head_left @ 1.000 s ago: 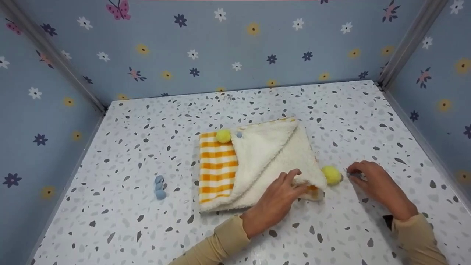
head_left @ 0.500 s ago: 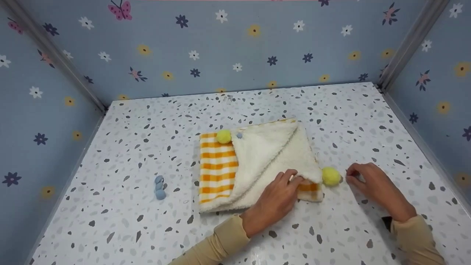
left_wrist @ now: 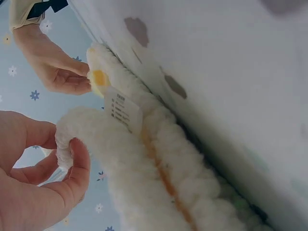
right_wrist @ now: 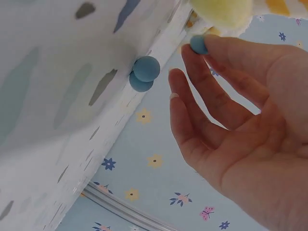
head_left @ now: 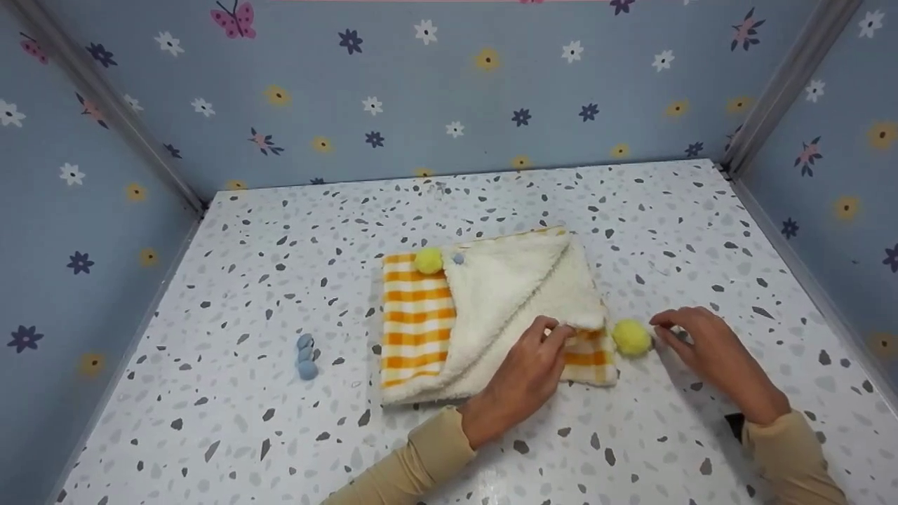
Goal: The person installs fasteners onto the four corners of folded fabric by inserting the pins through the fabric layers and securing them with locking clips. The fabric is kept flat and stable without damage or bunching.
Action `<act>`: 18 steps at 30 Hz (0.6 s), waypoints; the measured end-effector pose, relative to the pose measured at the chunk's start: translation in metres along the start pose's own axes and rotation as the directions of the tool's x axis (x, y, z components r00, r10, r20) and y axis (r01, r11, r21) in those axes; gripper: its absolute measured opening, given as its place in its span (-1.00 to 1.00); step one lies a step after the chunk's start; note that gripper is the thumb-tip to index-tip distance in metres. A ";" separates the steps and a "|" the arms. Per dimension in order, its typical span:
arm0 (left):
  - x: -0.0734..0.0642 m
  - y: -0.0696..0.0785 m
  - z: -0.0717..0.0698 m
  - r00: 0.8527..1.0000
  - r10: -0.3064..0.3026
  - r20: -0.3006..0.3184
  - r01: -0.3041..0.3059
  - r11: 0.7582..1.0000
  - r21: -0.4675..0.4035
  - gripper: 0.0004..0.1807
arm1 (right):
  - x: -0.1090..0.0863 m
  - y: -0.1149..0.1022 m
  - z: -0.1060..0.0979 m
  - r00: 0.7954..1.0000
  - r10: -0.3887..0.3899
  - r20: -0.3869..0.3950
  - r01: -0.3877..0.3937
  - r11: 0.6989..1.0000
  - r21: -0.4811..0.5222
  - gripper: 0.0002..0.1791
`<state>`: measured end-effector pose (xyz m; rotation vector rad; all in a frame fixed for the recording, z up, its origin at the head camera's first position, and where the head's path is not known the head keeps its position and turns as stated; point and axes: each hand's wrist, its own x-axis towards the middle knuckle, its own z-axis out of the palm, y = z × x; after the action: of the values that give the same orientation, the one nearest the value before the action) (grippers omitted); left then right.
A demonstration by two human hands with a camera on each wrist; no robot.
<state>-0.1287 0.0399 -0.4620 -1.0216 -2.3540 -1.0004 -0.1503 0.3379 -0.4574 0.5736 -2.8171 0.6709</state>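
Observation:
A folded blanket (head_left: 417, 319) lies mid-table, its orange-and-white checked face partly covered by white fleece. The left hand (head_left: 527, 368) pinches a fleece flap near the right side, lifting it; the left wrist view shows thumb and fingers around the fleece edge (left_wrist: 65, 139). Beside the blanket's right edge is a yellow pompom (head_left: 632, 337). Just right of it, the right hand (head_left: 712, 354) pinches a small blue ball-shaped piece (right_wrist: 198, 44) between thumb and index finger. Another blue piece (head_left: 458, 259) sits on the fleece near a second yellow pompom (head_left: 429, 260).
Several blue ball-shaped pieces (head_left: 306, 358) lie in a short row left of the blanket. A white label (left_wrist: 123, 111) sticks out from the blanket's edge. Flower-patterned blue panels (head_left: 421, 91) border the speckled table (head_left: 231, 280) at the back and sides.
The left hand's fingers have closed on the fleece flap and drawn it back, baring more checked cloth beneath. The right hand has shifted slightly left toward the pompom.

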 end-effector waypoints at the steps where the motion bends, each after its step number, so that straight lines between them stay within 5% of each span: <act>1: 0.000 0.000 0.000 1.000 -0.006 0.001 0.006 1.000 -0.010 -0.81 | 0.000 0.000 0.001 1.000 -0.020 -0.017 0.020 1.000 -0.002 -0.82; 9: 0.001 -0.003 -0.002 0.998 -0.060 -0.005 0.060 0.995 -0.082 -0.77 | 0.008 -0.004 0.004 0.971 -0.194 -0.140 0.197 0.980 0.008 -0.77; 18: 0.002 -0.004 -0.006 0.995 -0.103 0.009 0.103 0.985 -0.141 -0.67 | 0.021 -0.019 0.002 0.940 -0.306 -0.151 0.313 0.949 0.024 -0.74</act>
<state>-0.1330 0.0346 -0.4585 -0.9587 -2.3866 -1.2209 -0.1622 0.3142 -0.4462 0.9130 -2.5040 0.6857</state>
